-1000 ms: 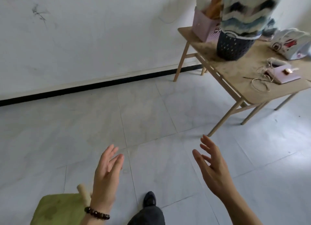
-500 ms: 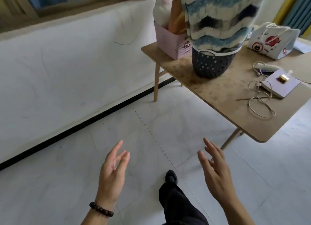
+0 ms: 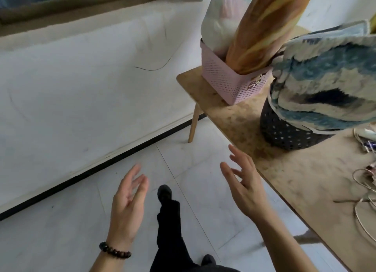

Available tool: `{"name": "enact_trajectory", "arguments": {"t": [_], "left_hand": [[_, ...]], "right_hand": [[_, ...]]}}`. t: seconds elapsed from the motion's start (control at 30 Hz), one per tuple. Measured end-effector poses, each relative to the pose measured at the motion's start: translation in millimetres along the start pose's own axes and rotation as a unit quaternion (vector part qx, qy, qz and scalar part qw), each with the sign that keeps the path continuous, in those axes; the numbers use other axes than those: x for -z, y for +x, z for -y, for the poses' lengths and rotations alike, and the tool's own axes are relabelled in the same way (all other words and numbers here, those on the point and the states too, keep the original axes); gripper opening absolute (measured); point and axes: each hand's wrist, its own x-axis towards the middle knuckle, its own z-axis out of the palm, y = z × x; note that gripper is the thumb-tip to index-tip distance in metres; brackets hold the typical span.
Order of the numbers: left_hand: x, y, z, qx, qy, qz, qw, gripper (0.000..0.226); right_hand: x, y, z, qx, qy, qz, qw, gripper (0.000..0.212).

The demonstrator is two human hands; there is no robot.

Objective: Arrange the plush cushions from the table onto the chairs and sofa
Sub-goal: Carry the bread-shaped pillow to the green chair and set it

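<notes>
A wooden table point(image 3: 240, 121) stands at the right. On it a pink basket point(image 3: 223, 78) holds a long bread-shaped plush cushion point(image 3: 264, 27) and a white-pink plush cushion point(image 3: 219, 21). Beside it a dark dotted basket point(image 3: 284, 131) carries a blue-and-white wavy plush cushion point(image 3: 329, 78). My left hand point(image 3: 128, 202) and my right hand point(image 3: 244, 186) are raised over the floor, palms facing each other, fingers apart, holding nothing. My right hand is just left of the table's near edge.
A white wall with a black baseboard point(image 3: 101, 168) runs along the left. Pale floor tiles point(image 3: 61, 231) lie below. Loose cords point(image 3: 364, 202) rest on the table at the far right. My dark-trousered leg and shoe point(image 3: 164, 192) step forward between my hands.
The view has closed in on the table, and the baskets with cushions now loom large at the upper right. Both hands stay open and empty.
</notes>
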Motion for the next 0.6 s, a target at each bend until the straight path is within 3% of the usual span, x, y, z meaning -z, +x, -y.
{"name": "enact_trajectory", "arguments": {"t": [0.17, 0.27, 0.4, 0.6], "left_hand": [[-28, 143, -1, 0.002, 0.009, 0.066, 0.998, 0.054], [-47, 238, -21, -0.01, 0.042, 0.157, 0.987, 0.045], [-89, 354, -76, -0.072, 0.1, 0.243, 0.962, 0.06], [-187, 466, -138, -0.154, 0.142, 0.319, 0.925, 0.051]], "right_hand": [[-46, 111, -7, -0.063, -0.007, -0.056, 0.996, 0.058], [-56, 182, 9, -0.078, -0.02, -0.103, 0.991, 0.063], [-41, 258, 35, -0.077, 0.0, -0.17, 0.982, 0.068], [-14, 334, 37, -0.071, 0.0, -0.29, 0.954, 0.081]]}}
